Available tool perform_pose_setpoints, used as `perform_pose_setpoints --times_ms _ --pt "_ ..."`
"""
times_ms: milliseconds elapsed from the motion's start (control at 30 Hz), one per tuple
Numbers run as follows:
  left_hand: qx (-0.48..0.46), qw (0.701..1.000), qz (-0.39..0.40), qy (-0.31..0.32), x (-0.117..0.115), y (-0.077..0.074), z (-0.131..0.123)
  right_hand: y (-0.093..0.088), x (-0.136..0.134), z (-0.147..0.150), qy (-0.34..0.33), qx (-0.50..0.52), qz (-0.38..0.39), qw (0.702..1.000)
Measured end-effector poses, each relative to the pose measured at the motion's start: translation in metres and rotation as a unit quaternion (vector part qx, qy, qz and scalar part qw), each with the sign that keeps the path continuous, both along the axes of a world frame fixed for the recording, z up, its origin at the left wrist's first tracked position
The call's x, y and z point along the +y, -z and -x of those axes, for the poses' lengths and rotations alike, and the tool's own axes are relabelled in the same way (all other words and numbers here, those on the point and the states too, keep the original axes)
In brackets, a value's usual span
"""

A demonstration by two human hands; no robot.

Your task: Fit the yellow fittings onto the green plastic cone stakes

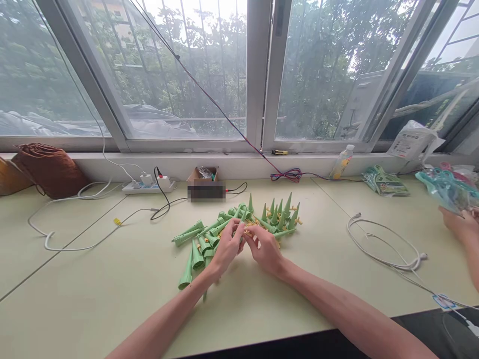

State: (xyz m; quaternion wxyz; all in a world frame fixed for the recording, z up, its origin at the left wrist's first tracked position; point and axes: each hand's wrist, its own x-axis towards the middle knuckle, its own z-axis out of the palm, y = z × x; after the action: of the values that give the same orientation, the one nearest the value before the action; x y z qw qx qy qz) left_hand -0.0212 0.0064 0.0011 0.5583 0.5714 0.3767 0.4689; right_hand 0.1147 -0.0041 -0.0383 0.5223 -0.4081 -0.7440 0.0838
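My left hand (225, 248) is closed around a green plastic plant watering spike (243, 216), its pointed end upward. Close against it, my right hand (268, 248) pinches a small yellow valve (247, 232) at the spike's lower end; whether the two parts are joined is hidden by the fingers. Loose green spikes (186, 275) lie in a heap to the left and behind my hands. On the right, several spikes (287, 206) stand point up, with yellow pieces showing among them.
Behind the heap are a pixelated dark box (206, 192), a small carton (194, 175) and a power strip (149, 186). A white cable (381, 259) coils at right. Another person's hand (458, 224) touches bagged items (447, 184) at far right. A bottle (342, 162) stands by the sill.
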Motion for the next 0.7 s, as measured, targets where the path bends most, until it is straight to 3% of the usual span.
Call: perform_pose_setpoints --times_ms 700 --pt "0.044 0.998 -0.033 0.021 0.0011 0.0013 0.0016 -0.0035 -0.0036 -0.0005 -0.05 0.051 0.081 0.994"
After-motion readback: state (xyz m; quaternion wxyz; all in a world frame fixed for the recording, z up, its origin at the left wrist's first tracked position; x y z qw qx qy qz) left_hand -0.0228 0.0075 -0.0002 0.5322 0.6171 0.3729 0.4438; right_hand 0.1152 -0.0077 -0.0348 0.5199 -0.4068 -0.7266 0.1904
